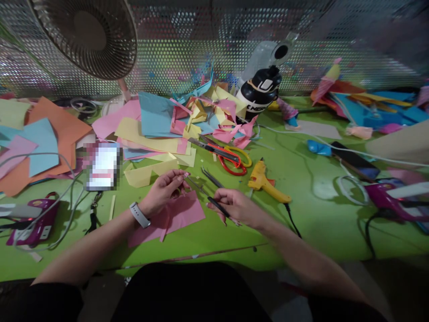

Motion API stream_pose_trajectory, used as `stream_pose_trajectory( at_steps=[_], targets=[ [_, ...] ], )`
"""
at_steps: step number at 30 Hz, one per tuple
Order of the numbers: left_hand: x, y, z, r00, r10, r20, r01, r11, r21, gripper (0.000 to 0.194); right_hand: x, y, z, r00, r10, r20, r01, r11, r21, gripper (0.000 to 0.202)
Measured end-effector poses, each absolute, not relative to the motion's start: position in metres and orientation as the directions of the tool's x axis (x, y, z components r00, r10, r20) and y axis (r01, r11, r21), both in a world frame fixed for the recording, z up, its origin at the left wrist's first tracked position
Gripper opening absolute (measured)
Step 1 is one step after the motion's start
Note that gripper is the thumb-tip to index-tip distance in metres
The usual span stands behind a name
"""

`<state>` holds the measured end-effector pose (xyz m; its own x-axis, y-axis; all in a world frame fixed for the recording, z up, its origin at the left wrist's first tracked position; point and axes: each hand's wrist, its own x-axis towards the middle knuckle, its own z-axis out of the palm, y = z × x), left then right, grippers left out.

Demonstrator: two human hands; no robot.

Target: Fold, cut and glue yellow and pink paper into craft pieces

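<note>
My left hand (167,188), with a watch on its wrist, is closed in a pinch on a small piece of pink paper (186,175). My right hand (234,203) is closed around the black handle of a thin metal tool (218,206), whose tip reaches the pinched paper. Below my left hand lies a pink paper sheet (187,212) with a narrow pink strip (164,227) over it. Dark tweezers (212,177) rest just beyond my right hand. To its right is a yellow glue gun (266,182).
Scissors with red and yellow handles (246,156) lie beside a red-and-black box cutter (224,153). Coloured paper (156,114) is piled at the back by a black bottle (258,91). A fan (90,36) stands back left, a phone (103,167) below it. Cables cross both sides.
</note>
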<state>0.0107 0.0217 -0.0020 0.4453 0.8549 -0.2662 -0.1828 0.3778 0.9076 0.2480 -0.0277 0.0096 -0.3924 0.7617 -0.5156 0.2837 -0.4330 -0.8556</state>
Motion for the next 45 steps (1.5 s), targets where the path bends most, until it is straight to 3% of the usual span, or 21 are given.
stream_pose_trajectory(
  at_steps=[17, 25, 45],
  targets=[
    [0.008, 0.025, -0.004, 0.4, 0.838, -0.371, -0.023, 0.414, 0.91, 0.036, 0.254, -0.023, 0.011, -0.329, 0.767, -0.551, 0.323, -0.456, -0.829, 0.049],
    [0.009, 0.026, -0.003, 0.406, 0.822, -0.4, -0.043, 0.454, 0.89, 0.03, 0.254, -0.022, 0.011, -0.319, 0.763, -0.563, 0.351, -0.457, -0.818, 0.05],
    [0.011, 0.025, -0.001, 0.412, 0.853, -0.322, -0.132, 0.405, 0.905, 0.042, 0.248, -0.024, 0.019, -0.393, 0.747, -0.536, 0.302, -0.446, -0.843, 0.053]
  ],
)
